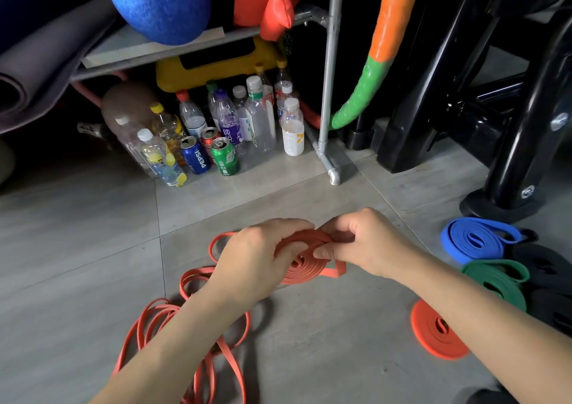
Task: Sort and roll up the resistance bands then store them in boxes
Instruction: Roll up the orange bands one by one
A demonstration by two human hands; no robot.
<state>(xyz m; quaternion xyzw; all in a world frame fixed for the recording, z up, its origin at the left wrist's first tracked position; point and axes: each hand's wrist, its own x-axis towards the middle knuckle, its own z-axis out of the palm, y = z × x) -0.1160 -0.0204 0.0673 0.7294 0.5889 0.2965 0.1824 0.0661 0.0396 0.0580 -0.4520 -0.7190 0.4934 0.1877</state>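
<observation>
Loose bands [198, 320]: orange loops lie tangled flat on the floor [309, 357]. The left forearm covers part of them, and their near ends run off the bottom edge.
Orange roll [433, 332]: lies flat on the floor at the right, its right side hidden by the right forearm.
Left hand [247, 261]: its back faces the camera and the fingertips are mostly out of sight. The grip is clamped over the coil's left rim.
Coil [301, 267]: an orange band wound in a flat spiral, held between both hands just above the floor. Its face tilts toward the camera, its left part is covered, and the free tail points right, roughly level.
Right hand [368, 246]: the thumb and fingers are pinched on the coil's upper right edge, the grip closed on the band.
Green roll [495, 280]: lies flat just beyond the orange roll.
Black rolls [544, 267]: dark and cut by the right edge, so their number is unclear.
Blue roll [476, 239]: lies flat, farthest of the row.
Cans [225, 156], bottles [260, 119]: stand clustered under the rack [329, 78], the rear ones in shadow.
</observation>
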